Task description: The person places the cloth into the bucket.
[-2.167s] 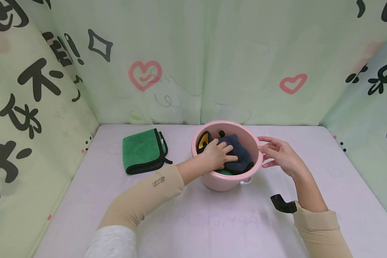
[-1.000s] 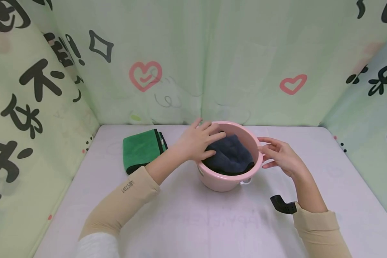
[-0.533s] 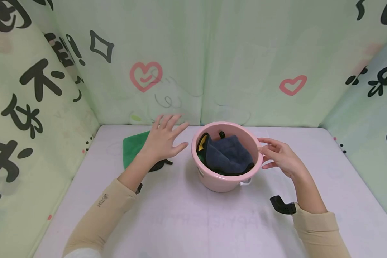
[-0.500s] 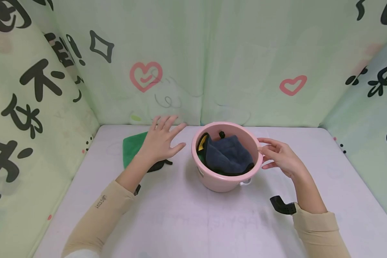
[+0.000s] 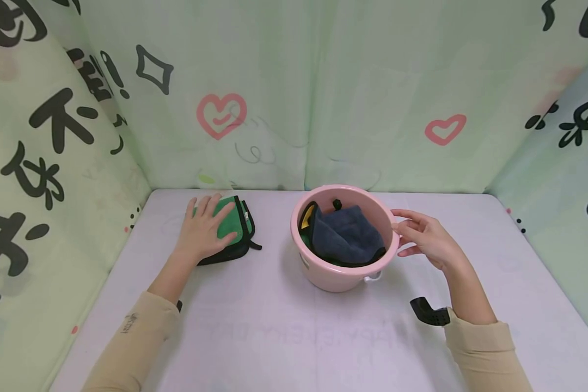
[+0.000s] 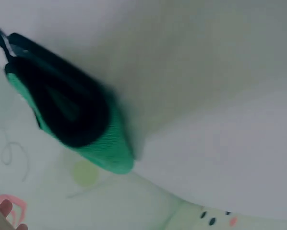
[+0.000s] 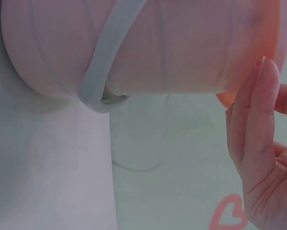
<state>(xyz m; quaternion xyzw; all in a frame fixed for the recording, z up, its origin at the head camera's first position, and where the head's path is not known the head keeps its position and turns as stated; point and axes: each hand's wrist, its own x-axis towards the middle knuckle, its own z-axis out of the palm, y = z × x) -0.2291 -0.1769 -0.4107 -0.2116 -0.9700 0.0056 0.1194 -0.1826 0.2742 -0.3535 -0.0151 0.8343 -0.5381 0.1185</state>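
A folded green towel point(image 5: 232, 223) with black edging and a small loop lies on the left of the table. Over its left part, my left hand point(image 5: 201, 231) spreads its fingers, palm down. In the left wrist view, the towel point(image 6: 112, 151) shows its rounded fold, with fingertips point(image 6: 5, 207) at the lower left corner. A pink bucket point(image 5: 330, 280) stands upright near the middle. My right hand point(image 5: 428, 239) holds its right rim by thumb and fingertips. Inside lies a navy cloth point(image 5: 348, 234) with black edging, beside a yellow patch point(image 5: 307, 216).
The bucket's white handle point(image 7: 110, 52) hangs down its side in the right wrist view. A pale cloth covers the table point(image 5: 294, 343). Green printed curtains point(image 5: 372, 98) enclose the back and both sides. A black wrist mount point(image 5: 428, 313) sticks out from the right sleeve.
My left hand has come out of the bucket and moved left over the green towel. The navy cloth sits lower and flatter in the bucket. My right hand stays at the rim.
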